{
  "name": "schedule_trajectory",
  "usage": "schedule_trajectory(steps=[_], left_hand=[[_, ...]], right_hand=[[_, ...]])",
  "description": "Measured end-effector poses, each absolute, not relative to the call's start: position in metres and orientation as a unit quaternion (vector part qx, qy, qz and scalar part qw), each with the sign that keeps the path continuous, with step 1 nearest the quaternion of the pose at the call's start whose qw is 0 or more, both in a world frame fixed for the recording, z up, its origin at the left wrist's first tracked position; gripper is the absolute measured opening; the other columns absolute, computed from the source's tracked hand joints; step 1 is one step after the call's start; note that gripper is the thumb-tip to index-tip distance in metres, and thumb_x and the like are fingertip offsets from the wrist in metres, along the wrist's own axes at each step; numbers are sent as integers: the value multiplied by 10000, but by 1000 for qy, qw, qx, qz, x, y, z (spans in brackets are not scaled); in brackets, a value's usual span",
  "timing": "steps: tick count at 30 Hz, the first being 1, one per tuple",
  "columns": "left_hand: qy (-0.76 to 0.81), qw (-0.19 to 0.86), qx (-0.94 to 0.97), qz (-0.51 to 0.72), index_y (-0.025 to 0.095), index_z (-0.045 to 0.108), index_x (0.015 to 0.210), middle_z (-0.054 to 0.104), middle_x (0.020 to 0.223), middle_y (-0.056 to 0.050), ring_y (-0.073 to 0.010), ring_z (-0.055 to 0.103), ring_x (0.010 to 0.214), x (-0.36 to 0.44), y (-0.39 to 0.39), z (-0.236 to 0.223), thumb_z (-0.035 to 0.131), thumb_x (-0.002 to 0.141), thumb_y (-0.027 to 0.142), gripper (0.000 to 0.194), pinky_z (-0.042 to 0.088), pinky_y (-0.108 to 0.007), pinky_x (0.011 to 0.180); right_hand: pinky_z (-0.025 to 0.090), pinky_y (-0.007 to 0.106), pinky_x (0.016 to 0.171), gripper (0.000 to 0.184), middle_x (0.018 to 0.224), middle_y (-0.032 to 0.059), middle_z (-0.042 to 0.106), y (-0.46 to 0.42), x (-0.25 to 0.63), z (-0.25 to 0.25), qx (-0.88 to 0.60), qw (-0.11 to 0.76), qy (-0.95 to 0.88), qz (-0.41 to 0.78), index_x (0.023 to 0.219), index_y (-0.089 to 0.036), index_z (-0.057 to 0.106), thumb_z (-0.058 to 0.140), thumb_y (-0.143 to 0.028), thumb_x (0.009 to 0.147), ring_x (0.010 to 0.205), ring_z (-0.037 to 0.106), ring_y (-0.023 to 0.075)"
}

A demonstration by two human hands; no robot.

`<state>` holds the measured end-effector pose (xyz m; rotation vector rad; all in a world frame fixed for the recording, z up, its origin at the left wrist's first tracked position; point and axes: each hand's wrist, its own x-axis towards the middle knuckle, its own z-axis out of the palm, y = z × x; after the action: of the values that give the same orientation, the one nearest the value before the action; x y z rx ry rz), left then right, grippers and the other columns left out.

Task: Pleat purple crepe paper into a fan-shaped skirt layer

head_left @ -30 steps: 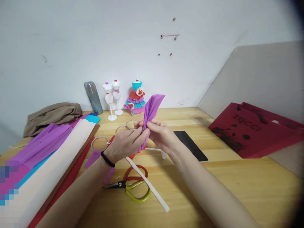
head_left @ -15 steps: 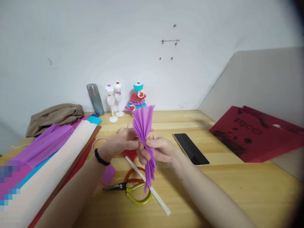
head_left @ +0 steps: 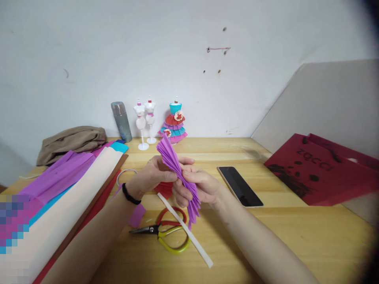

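A pleated purple paper fan [head_left: 170, 156] is held above the wooden table [head_left: 296, 236], pinched at its middle so both ends flare out. My left hand [head_left: 151, 175], with a black band at the wrist, grips it from the left. My right hand [head_left: 197, 187] is closed round the pleats from the right, and the lower end sticks out below its fingers. Under the hands lie a red paper piece [head_left: 163, 189], a white strip [head_left: 186, 230] and scissors [head_left: 166, 232] with red and yellow-green handles.
Sheets of purple, blue, cream and red paper [head_left: 68, 193] lie at the left, with a brown cloth [head_left: 72, 140] behind. A grey flask [head_left: 121, 120], two white mannequins [head_left: 145, 120] and a dressed one [head_left: 174, 124] stand by the wall. A phone [head_left: 239, 185] and red bag [head_left: 319, 169] lie right.
The fan has turned: its upper end swung from pointing up-right to up-left, and its lower end now hangs below my right hand. Both hands kept their grip and shifted slightly.
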<state>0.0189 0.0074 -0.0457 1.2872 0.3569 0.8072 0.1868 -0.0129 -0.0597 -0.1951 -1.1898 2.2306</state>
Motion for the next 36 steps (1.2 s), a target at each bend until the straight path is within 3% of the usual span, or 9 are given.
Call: schedule_trajectory(steps=[3,7,11,17,20,23,27,30,36], left_hand=[[186,682,589,391,146,713,1060,713,764,-69,-200,686,762,22,9,-48,788,686,349,432,522,-313,758],[214,668,571,427,136,721,996,545,487,32,-143,610,506,25,10,-48,733,743,369,344,493,-269,582],[238,634,560,478,126,733,889,596,555,9,-114,557,493,28,13,-51,755,708,350,289,469,-260,555],[279,562,550,552,150,730,739,703,772,-31,-152,626,791,30,18,-53,750,701,290,147,476,-294,817],[298,548,556,550,155,717,678,676,713,-16,-148,611,761,30,17,-53,748,692,296,145,471,-288,789],[307,542,557,549,158,710,656,654,668,-8,-145,601,736,32,17,-54,748,688,299,150,469,-287,763],[296,551,565,537,153,727,730,676,707,-26,-162,614,784,32,18,-56,743,707,307,157,474,-306,802],[269,577,571,519,148,733,838,704,828,-54,-166,616,820,31,19,-55,729,735,336,215,482,-304,800],[198,669,513,500,166,694,998,712,978,-87,-63,505,564,25,17,-46,748,716,430,389,365,-173,451]], right_hand=[[508,259,529,358,513,12,643,-13,189,-53,-133,304,-469,819,774,-118,646,699,-472,765,499,651,158],[486,248,508,456,533,32,662,-14,189,-46,-231,319,-501,771,810,-137,624,616,-592,778,510,647,160],[474,265,531,496,653,51,698,-16,189,-38,-340,369,-559,660,888,-172,611,523,-653,802,581,644,171],[462,400,853,279,1029,87,709,-17,184,-38,-437,498,-676,323,982,-203,686,673,-376,764,955,636,256],[429,421,889,192,981,64,715,-16,183,-41,-443,518,-694,233,930,-234,707,685,-297,750,953,625,260],[438,389,812,69,827,44,705,-15,183,-43,-425,520,-703,233,796,-234,707,667,-281,765,826,628,237],[420,340,708,136,721,33,672,-11,184,-42,-418,524,-697,254,654,-213,676,664,-293,764,711,595,197],[406,299,618,143,633,9,639,-9,185,-42,-408,528,-658,349,635,-198,674,692,-310,723,606,543,152],[391,247,525,225,539,-23,581,-11,189,-39,-367,472,-577,556,638,-178,687,772,-387,642,542,506,111]])
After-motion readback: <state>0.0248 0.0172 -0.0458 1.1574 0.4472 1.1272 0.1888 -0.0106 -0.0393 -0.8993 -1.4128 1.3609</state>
